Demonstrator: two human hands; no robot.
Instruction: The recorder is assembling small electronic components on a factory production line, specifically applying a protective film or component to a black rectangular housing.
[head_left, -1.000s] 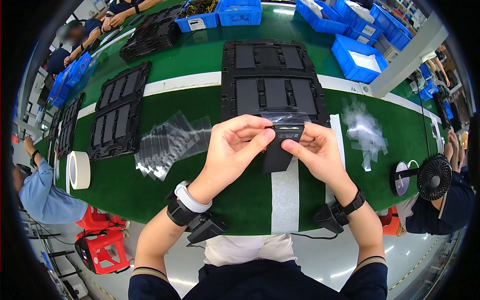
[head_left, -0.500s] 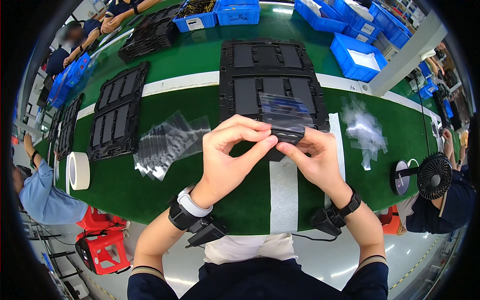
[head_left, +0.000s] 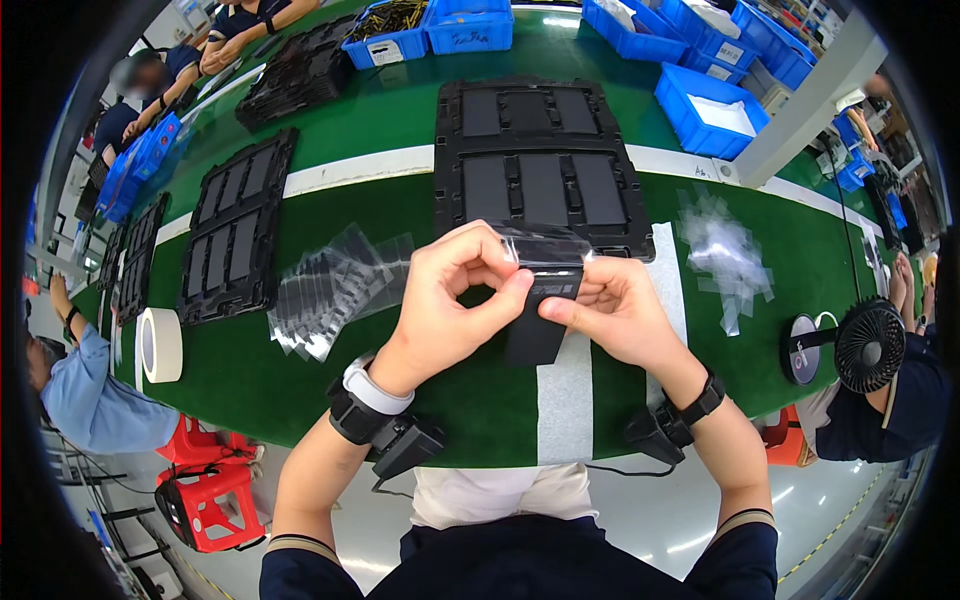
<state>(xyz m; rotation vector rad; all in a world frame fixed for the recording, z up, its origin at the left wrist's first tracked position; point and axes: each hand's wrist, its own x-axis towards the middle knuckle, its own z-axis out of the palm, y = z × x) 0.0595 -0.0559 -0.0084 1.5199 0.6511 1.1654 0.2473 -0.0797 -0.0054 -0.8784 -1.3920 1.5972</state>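
A flat black rectangular piece (head_left: 534, 343) with small printing is pinched at its upper end by both hands, its lower end hanging toward me. Along its far edge lies a strip of clear film (head_left: 548, 243), bent over that edge. My left hand (head_left: 450, 305) grips the left side between thumb and fingers. On the right side, my right hand (head_left: 628, 312) has its thumb against the front face and its fingers curled behind. Just beyond the hands is a black tray (head_left: 448, 155) with dark rectangular pieces in its pockets.
Clear film strips (head_left: 330, 298) fan out at left; another film pile (head_left: 722, 255) lies at right. A tape roll (head_left: 161, 345), a second black tray (head_left: 262, 222), a small fan (head_left: 868, 345) and blue bins (head_left: 708, 112) surround the work. A grey post (head_left: 815, 95) rises at far right.
The black piece has tilted so its broad front face shows, lower end toward me. The film, standing up before, now lies lower over the far edge. Both hands still grip.
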